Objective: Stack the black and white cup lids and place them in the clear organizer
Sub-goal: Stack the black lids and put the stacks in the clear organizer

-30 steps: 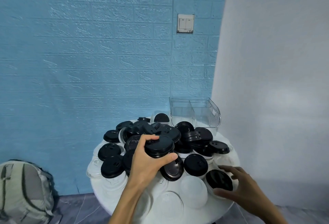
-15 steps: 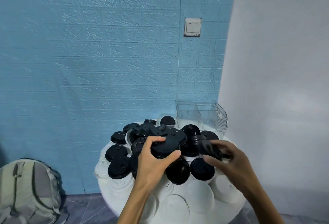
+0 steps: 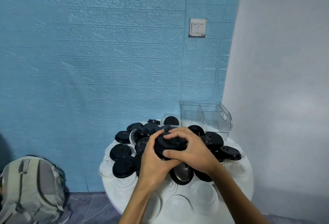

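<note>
Both hands meet over the middle of the round white desk (image 3: pixel 247 175), clasped around one short stack of black lids (image 3: pixel 168 146). The left hand (image 3: pixel 154 161) cups the stack from below and the side, fingers curled up its near edge; the right hand (image 3: pixel 188 150) wraps over the top, thumb pressed at the front rim. How many lids are in the stack I can't tell.

Behind them, at the far right edge of the desk, the clear organizer (image 3: pixel 206 117) stands with its divided compartments holding nothing I can make out. Loose black lids (image 3: pixel 122 166) lie heaped round the hands, and white lids (image 3: pixel 203 191) crowd the near edge.

This looks like the stacking step, early on. Next, I'd judge, comes seating the top lid squarely, then gathering more or carrying the stack back to the organizer.
</note>
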Action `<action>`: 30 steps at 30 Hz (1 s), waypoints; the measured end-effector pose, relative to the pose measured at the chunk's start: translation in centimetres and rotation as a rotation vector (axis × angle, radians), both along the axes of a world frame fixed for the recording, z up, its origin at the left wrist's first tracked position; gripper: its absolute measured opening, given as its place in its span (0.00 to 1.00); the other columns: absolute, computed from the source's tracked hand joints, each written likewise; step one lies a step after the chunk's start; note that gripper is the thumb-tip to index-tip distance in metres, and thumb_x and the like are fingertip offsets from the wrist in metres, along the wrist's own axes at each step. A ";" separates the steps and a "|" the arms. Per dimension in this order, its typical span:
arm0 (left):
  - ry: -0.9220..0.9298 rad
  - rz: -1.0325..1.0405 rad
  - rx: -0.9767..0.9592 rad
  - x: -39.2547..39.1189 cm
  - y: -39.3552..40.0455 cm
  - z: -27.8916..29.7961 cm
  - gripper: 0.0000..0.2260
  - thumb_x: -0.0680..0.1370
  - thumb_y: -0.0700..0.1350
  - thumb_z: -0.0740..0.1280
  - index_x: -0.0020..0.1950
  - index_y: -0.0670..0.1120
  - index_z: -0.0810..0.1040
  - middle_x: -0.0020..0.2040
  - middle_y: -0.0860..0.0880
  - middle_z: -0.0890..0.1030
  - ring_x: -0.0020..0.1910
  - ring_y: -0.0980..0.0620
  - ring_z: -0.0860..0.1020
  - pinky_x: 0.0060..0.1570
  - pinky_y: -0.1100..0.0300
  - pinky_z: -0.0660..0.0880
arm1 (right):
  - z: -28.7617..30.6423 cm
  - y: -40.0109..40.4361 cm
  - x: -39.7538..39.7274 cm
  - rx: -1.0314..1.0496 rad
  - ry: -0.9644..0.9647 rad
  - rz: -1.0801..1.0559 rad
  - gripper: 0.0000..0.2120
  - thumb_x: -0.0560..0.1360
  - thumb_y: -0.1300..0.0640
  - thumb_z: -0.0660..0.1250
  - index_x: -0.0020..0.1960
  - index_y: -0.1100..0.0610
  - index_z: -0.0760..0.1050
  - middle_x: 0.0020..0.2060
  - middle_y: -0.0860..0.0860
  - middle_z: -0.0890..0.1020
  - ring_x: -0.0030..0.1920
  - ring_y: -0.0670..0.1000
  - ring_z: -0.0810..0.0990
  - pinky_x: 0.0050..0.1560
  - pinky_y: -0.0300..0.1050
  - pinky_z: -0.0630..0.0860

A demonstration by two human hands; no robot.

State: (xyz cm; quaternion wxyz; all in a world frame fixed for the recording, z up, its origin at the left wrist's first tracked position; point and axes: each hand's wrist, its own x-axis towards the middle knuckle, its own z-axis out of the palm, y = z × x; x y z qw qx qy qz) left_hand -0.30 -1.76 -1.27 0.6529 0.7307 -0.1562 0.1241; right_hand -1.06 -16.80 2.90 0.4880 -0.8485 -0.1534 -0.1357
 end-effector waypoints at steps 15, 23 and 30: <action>0.013 0.032 -0.054 -0.2 -0.4 -0.2 0.25 0.66 0.41 0.83 0.57 0.58 0.79 0.52 0.58 0.85 0.53 0.57 0.84 0.57 0.46 0.81 | -1.2 -0.1 -0.1 0.226 0.102 0.180 0.17 0.70 0.54 0.78 0.58 0.46 0.83 0.65 0.43 0.79 0.66 0.45 0.77 0.70 0.52 0.74; 0.054 0.037 -0.046 -0.2 0.3 0.8 0.26 0.63 0.50 0.85 0.56 0.62 0.78 0.51 0.66 0.83 0.53 0.63 0.82 0.60 0.56 0.79 | -2.7 -8.7 1.1 0.129 0.031 -0.653 0.19 0.74 0.46 0.74 0.63 0.49 0.79 0.60 0.48 0.81 0.64 0.52 0.78 0.66 0.46 0.72; 0.077 -0.003 -0.068 -0.5 -0.3 0.8 0.28 0.64 0.46 0.85 0.59 0.58 0.78 0.54 0.58 0.84 0.54 0.61 0.82 0.60 0.57 0.80 | -6.2 -14.6 2.6 -0.324 0.375 -0.841 0.42 0.68 0.29 0.71 0.76 0.48 0.67 0.72 0.58 0.71 0.72 0.64 0.66 0.71 0.60 0.61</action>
